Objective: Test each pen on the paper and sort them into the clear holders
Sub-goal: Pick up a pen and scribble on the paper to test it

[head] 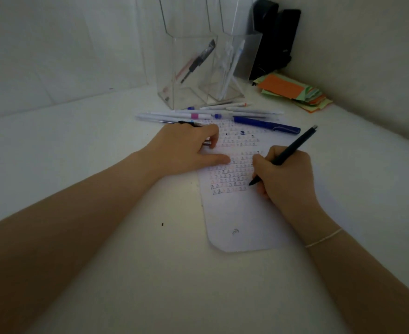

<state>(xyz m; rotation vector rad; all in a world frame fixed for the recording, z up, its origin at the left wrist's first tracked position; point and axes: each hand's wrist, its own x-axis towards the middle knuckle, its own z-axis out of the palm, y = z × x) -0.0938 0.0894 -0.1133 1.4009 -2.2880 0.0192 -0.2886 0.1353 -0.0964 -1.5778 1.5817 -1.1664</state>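
Observation:
My right hand [286, 175] grips a black pen [292, 150] with its tip on the white paper [237, 213], at the right end of rows of small scribbles. My left hand [186, 148] lies on the paper's upper left, fingers curled over a small silver-ended object, maybe a pen. A row of loose pens [210, 114], mostly white plus one dark blue pen [266, 125], lies beyond the paper. Behind them stand two clear holders: the left holder [174, 68] has a black and a pink pen, the right holder [242, 56] has white pens.
A stack of orange and green sticky notes [292, 91] sits at the back right by the wall. A black object [273, 37] leans in the corner behind the holders. The white desk [102, 141] meets walls at the back and on the right.

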